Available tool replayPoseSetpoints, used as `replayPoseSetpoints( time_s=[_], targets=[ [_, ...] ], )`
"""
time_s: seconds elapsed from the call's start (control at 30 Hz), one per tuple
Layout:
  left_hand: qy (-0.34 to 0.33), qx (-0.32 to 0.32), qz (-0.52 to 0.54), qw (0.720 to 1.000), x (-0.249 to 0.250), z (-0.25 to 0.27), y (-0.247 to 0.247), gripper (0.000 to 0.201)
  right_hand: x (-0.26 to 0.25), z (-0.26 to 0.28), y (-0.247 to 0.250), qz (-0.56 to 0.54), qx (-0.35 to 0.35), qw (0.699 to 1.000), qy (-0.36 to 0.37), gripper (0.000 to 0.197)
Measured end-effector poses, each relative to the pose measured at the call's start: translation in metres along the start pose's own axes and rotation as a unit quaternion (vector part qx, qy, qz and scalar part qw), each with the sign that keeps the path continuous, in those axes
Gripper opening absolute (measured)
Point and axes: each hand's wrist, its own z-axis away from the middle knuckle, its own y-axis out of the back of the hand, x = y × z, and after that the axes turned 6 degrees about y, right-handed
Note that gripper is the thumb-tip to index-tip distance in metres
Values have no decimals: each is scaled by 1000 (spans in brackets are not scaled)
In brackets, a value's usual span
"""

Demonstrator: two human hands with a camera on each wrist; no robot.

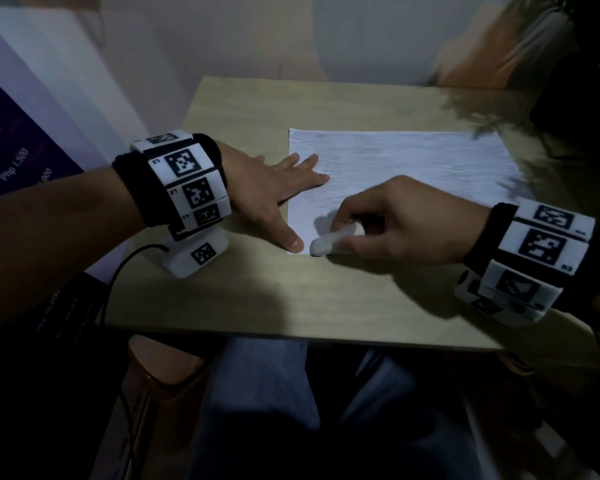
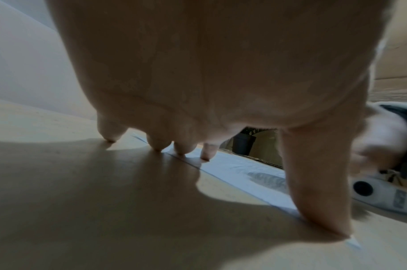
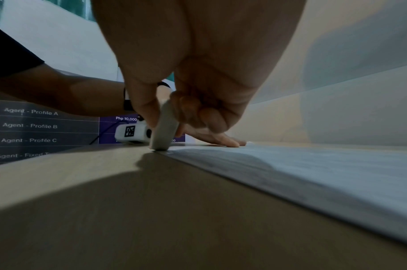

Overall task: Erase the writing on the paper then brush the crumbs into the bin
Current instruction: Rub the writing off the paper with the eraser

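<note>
The thin white paper sheet [image 1: 395, 174], light and easily creased, lies on the pale wooden bench [image 1: 257, 299]. The left hand [image 1: 271, 188] presses its left edge flat, fingers spread; the right hand [image 1: 395, 223] pinches a white block eraser [image 1: 329, 242] at its near-left corner.

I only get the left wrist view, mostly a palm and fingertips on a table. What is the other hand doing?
Observer: The right hand pinches a white eraser against the paper's near left corner.
Operator: Is the left hand holding that paper?
Observer: Yes, the left hand lies flat, fingers spread over the paper's left edge, thumb by the eraser.
Operator: Any writing left?
Observer: From the head view, only faint grey smudges show; no legible writing.
Operator: And a bin?
Observer: No view shows one.
</note>
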Motion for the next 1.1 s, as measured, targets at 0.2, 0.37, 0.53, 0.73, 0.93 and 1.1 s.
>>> replayPoseSetpoints(
  time_s=[0.2,0.37,0.53,0.73,0.93,1.1],
  targets=[
    [-1,0,-1,1000,1,0,1,122,5,-6,-1,51,58,997,-5,58],
    [-1,-4,-3,1000,1,1,1,123,8,-13,-3,43,48,997,-29,30],
    [-9,-2,4,1000,0,-2,0,127,4,-22,-11,48,49,998,6,36],
    [-15,7,11,1000,0,-2,0,122,7,-31,-7,73,98,991,-44,28],
    [-14,12,7,1000,0,-3,-1,121,3,-32,-7,49,53,997,-18,28],
    [-11,10,6,1000,1,-3,0,122,1,-28,-9,56,46,997,-7,34]
  ],
)
